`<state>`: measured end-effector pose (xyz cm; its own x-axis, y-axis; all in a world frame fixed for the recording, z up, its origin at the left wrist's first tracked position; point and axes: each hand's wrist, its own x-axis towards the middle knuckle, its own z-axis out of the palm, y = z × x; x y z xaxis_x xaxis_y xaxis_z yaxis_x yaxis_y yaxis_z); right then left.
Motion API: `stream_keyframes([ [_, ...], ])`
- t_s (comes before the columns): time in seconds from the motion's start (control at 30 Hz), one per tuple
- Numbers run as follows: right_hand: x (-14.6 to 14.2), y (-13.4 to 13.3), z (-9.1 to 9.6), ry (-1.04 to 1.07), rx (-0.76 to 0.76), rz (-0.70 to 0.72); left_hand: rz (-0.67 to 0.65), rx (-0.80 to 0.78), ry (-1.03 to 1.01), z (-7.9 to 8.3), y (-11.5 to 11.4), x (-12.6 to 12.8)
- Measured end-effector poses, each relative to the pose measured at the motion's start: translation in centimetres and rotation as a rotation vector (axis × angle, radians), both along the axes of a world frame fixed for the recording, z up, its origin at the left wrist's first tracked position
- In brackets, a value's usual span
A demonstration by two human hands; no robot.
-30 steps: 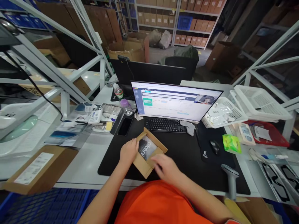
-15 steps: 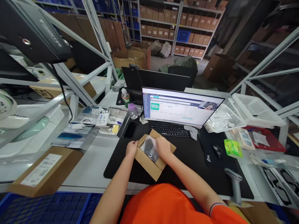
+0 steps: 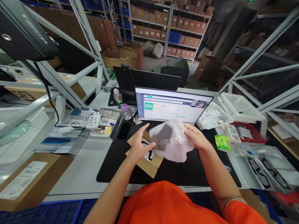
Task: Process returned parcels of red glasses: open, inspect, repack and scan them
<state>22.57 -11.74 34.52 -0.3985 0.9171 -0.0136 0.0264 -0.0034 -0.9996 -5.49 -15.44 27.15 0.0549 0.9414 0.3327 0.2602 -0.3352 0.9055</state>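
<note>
Above the black desk mat (image 3: 187,174), my right hand (image 3: 196,135) pinches the edge of a translucent frosted plastic bag (image 3: 174,141) with pale printed lettering. Something dark shows through the bag's left part. My left hand (image 3: 139,146) has its thumb and fingers spread at the bag's left side, over the small cardboard box (image 3: 149,168). The box lies open on the mat, and a white piece with a black shape is visible inside. The bag covers part of the box and of the keyboard (image 3: 153,124).
A lit monitor (image 3: 173,107) stands behind the mat. To the left are a phone (image 3: 124,131), a purple-capped bottle (image 3: 126,112), a tray of small items (image 3: 112,137) and a labelled carton (image 3: 46,183). White baskets (image 3: 243,109) and a green packet (image 3: 222,142) are on the right.
The bag has come out of the cardboard box and moved right in my right hand. My left hand has let go of the box edge and opened. The view has shifted slightly.
</note>
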Motion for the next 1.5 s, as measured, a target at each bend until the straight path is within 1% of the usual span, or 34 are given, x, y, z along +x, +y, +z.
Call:
stream_keyframes([
  [0.03,0.3,0.0,0.5,0.012,-0.055,0.050,-0.111,-0.043,-0.048,0.8,0.2,0.7],
  [0.1,0.9,0.1,1.0,-0.007,-0.102,0.121,-0.357,-0.224,-0.139,1.7,0.5,2.0],
  [0.13,1.2,0.1,1.2,-0.039,-0.088,0.140,-0.466,-0.338,-0.166,1.8,0.5,2.6],
  [0.17,1.5,0.0,1.2,-0.087,-0.055,0.146,-0.544,-0.441,-0.182,1.8,0.5,3.1],
  [0.2,1.8,-0.1,1.1,-0.146,-0.014,0.138,-0.590,-0.519,-0.187,1.6,0.5,3.4],
  [0.23,2.1,-0.2,0.9,-0.208,0.026,0.115,-0.600,-0.562,-0.188,1.4,0.4,3.7],
  [0.27,2.4,-0.3,0.6,-0.268,0.057,0.082,-0.581,-0.570,-0.186,1.2,0.3,3.9],
  [0.33,2.7,-0.6,0.0,-0.364,0.091,-0.002,-0.515,-0.539,-0.169,1.0,0.1,3.9],
  [0.43,2.4,-0.9,-0.9,-0.444,0.142,-0.132,-0.439,-0.488,-0.131,1.2,0.2,3.6],
  [0.53,1.3,-1.0,-1.3,-0.416,0.177,-0.236,-0.393,-0.487,-0.109,1.8,0.1,3.5],
  [0.63,0.4,-1.1,-1.2,-0.331,0.174,-0.238,-0.341,-0.482,-0.086,2.3,-0.3,3.3],
  [0.7,0.3,-1.0,-0.9,-0.303,0.169,-0.155,-0.267,-0.440,-0.071,2.8,-0.6,2.8],
  [0.77,0.4,-0.8,-0.7,-0.299,0.146,-0.026,-0.139,-0.379,-0.062,3.3,-0.7,1.6],
  [0.8,0.4,-0.7,-0.7,-0.286,0.129,0.015,-0.068,-0.344,-0.047,3.5,-0.7,0.9],
  [0.83,0.4,-0.5,-0.6,-0.257,0.115,0.020,0.001,-0.306,-0.020,3.7,-0.6,0.1],
  [0.87,0.3,-0.4,-0.6,-0.212,0.111,-0.014,0.059,-0.269,0.022,3.8,-0.5,-0.7],
  [0.93,-0.3,-0.2,-0.5,-0.115,0.145,-0.154,0.147,-0.185,0.129,3.9,-0.3,-1.7],
  [1.0,-1.2,-0.2,-0.2,-0.086,0.241,-0.281,0.267,-0.034,0.233,4.1,-0.6,-1.7],
  [1.03,-1.7,-0.3,0.0,-0.105,0.301,-0.307,0.347,0.071,0.284,4.3,-0.9,-1.3],
  [1.07,-2.1,-0.5,0.2,-0.138,0.363,-0.308,0.420,0.190,0.340,4.6,-1.4,-0.7],
  [1.1,-2.5,-0.8,0.4,-0.177,0.427,-0.285,0.466,0.314,0.406,5.0,-2.0,0.0],
  [1.13,-2.9,-1.1,0.6,-0.216,0.492,-0.245,0.464,0.427,0.479,5.5,-2.6,0.8],
  [1.17,-3.2,-1.5,0.7,-0.250,0.558,-0.199,0.419,0.517,0.551,6.0,-3.2,1.6],
  [1.23,-3.6,-2.2,0.8,-0.296,0.692,-0.128,0.280,0.612,0.650,7.1,-4.1,2.9],
  [1.3,-4.0,-3.0,0.6,-0.314,0.829,-0.098,0.178,0.626,0.660,8.0,-4.5,3.6],
  [1.37,-4.2,-3.7,0.5,-0.331,0.932,-0.088,0.128,0.625,0.620,8.5,-4.6,3.9],
  [1.43,-4.3,-4.4,0.5,-0.362,0.973,-0.066,0.088,0.638,0.608,8.8,-4.5,3.8],
  [1.5,-4.2,-5.0,0.6,-0.412,0.970,-0.045,0.063,0.654,0.636,8.9,-4.5,3.7],
])
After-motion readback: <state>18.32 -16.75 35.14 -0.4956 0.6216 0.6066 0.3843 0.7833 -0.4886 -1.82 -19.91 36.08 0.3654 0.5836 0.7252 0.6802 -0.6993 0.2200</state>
